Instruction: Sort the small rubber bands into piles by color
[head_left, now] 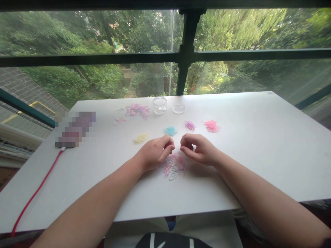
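Observation:
My left hand [156, 151] and my right hand [200, 148] face each other above the table, fingertips pinched together. A thin pale pink rubber band [177, 147] seems to run between the two pinches, though it is faint. Right below them lies a loose pile of mixed pink, purple and grey rubber bands [173, 165], partly hidden by my left hand. Beyond the hands sit sorted piles: yellow bands [141, 138], blue bands [170, 130], purple bands [189, 125] and pink bands [211, 126].
Farther back on the white table [258, 144] are another mixed pile of bands [138, 110], a clear round container [159, 106] and a clear lid [178, 109]. A blurred-out device [74, 131] with a red cable [38, 189] lies at the left. Windows stand behind the table.

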Tool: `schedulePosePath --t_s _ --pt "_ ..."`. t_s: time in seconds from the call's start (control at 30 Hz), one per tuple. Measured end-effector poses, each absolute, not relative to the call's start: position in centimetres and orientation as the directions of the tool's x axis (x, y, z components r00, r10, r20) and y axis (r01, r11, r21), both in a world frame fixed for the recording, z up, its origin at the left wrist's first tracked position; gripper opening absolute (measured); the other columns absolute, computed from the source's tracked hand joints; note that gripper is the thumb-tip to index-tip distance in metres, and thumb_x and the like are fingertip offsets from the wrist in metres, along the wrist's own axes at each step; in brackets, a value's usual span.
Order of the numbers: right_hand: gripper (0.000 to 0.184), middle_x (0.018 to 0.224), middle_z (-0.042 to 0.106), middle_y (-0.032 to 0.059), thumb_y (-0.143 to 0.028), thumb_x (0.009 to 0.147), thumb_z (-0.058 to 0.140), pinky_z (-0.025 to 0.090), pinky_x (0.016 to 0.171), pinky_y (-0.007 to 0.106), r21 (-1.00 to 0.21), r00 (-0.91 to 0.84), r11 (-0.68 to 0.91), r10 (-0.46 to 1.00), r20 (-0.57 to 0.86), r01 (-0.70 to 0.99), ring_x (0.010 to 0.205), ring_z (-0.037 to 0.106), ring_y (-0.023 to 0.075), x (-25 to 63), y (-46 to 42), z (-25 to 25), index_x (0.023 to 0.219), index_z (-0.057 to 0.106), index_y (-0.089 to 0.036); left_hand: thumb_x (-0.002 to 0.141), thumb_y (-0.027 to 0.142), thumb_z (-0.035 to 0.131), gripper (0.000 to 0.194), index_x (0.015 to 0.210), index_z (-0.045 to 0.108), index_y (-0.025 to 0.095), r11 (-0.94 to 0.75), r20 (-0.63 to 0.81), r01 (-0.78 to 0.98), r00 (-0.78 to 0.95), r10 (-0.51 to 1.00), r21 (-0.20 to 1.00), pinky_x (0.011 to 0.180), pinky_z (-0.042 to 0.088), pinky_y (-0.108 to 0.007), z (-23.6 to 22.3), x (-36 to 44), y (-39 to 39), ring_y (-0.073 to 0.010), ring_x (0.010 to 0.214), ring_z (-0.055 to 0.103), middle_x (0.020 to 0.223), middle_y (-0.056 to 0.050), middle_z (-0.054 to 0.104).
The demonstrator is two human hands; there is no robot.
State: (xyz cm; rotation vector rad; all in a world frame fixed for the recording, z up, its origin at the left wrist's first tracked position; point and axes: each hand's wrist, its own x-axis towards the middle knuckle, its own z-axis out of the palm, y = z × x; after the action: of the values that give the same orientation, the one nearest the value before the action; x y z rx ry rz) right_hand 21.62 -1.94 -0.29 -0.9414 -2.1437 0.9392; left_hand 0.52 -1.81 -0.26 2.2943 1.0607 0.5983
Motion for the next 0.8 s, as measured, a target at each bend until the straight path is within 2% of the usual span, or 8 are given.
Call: schedulePosePath --t_s 0.53,0.7,0.8 --pt "0.005 0.066 0.05 -0.0011 -0.017 0.08 0.053 0.039 0.053 0.023 -0.772 -0.566 0.506 0.79 0.235 0.385 0.057 0.043 0.0093 21.78 -1.85 -0.31 0.077 0.049 -0.018 0.091 0.031 0.042 0.018 0.087 0.053 0.017 -0.508 0.17 0.513 0.568 0.805 0.692 0.065 0.042 -0.024 -0.34 0.48 -1.7 -0.0121 0.068 0.058 0.078 -0.001 0.065" --pt "0.03 0.079 0.055 0.0012 -0.024 0.072 0.067 0.043 0.055 0.023 -0.75 -0.553 0.558 0.772 0.313 0.355 0.061 0.047 0.0098 21.24 -2.03 -0.57 0.095 0.047 -0.018 0.091 0.031 0.043 0.018 0.087 0.053 0.017 -0.484 0.167 0.494 0.555 0.815 0.722 0.064 0.041 -0.023 -0.34 0.61 -1.78 -0.0111 0.066 0.056 0.076 0.0 0.064" --pt "0.024 0.076 0.055 0.0003 -0.019 0.073 0.064 0.043 0.055 0.022 -0.71 -0.53 0.586 0.774 0.348 0.39 0.061 0.049 0.0096 20.85 -1.99 -0.81 0.093 0.05 -0.019 0.091 0.031 0.042 0.018 0.086 0.053 0.017 -0.473 0.166 0.481 0.55 0.818 0.738 0.063 0.041 -0.023 -0.33 0.71 -1.83 -0.0109 0.065 0.056 0.075 0.0 0.064"
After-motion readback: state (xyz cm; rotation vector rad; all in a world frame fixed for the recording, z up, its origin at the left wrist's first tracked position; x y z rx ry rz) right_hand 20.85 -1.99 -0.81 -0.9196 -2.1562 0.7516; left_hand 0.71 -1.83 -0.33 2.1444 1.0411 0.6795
